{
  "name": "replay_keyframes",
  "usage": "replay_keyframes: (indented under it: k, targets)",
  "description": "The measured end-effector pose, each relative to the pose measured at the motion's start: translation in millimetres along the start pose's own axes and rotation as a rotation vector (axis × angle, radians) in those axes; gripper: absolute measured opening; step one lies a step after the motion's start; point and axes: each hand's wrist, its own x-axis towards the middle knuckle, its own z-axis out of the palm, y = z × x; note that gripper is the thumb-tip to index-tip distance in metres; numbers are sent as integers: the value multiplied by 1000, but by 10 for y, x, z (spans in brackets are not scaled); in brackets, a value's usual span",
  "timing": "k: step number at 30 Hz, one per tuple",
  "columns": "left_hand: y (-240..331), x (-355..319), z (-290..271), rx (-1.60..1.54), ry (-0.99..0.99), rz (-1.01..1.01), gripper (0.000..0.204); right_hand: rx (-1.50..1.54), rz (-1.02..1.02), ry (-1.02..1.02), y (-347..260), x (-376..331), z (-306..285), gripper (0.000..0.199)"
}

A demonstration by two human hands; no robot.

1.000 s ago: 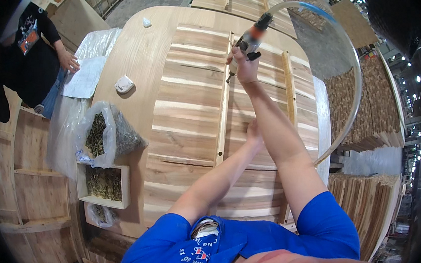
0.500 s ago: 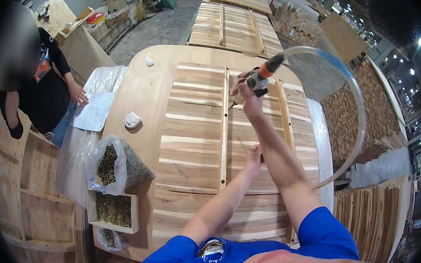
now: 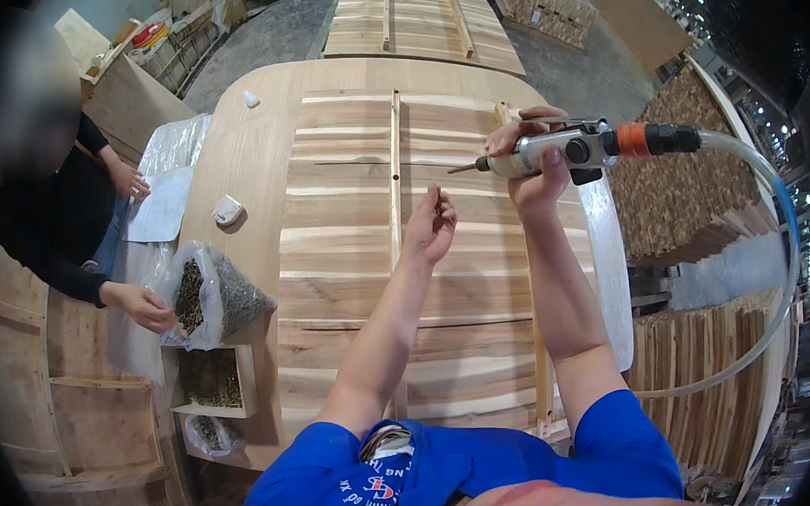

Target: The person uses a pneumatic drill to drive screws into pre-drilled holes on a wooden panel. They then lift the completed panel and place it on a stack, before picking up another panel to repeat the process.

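The right hand (image 3: 541, 188) wrapped its fingers closely around a silver drill (image 3: 535, 153) above the slatted panel (image 3: 342, 244), its bit (image 3: 462, 169) pointing left toward a wooden strip (image 3: 394, 149) but apart from it. The left hand (image 3: 430, 234) hung near the strip, fingers curled inward; whether they held anything could not be told.

On my feed I count one pneumatic driver (image 3: 549, 151), two battens (image 3: 395, 168) on the near panel (image 3: 345, 210), two clear bags (image 3: 244, 289), one open box (image 3: 247, 375), one paper sheet (image 3: 160, 206), two white objects (image 3: 228, 210) and, edges blurred, probably three timber stacks (image 3: 674, 170).
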Motion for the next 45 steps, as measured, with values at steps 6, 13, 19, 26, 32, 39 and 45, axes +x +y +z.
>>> replay_keyframes:
  k: [6,13,19,26,32,39,45]
  targets:
    - [86,-178,303,182,31,53,12,51,-19,5,-126,-155,27,59]
    - [173,-213,296,-29,-30,-41,11,164,-47,-8,-126,-229,28,58]
    - [149,-213,336,-164,6,-42,13,181,-54,17,-67,-259,69,59]
    - [193,-169,308,-214,-4,-33,14,206,-81,47,6,-266,87,60]
    - [204,-141,283,-204,0,-17,13,115,-64,76,57,-270,96,59]
    - [225,-147,261,-225,-34,-10,15,186,-42,113,142,-297,64,60]
    - [193,-69,289,-242,4,-35,16,127,-53,184,378,-332,2,59]
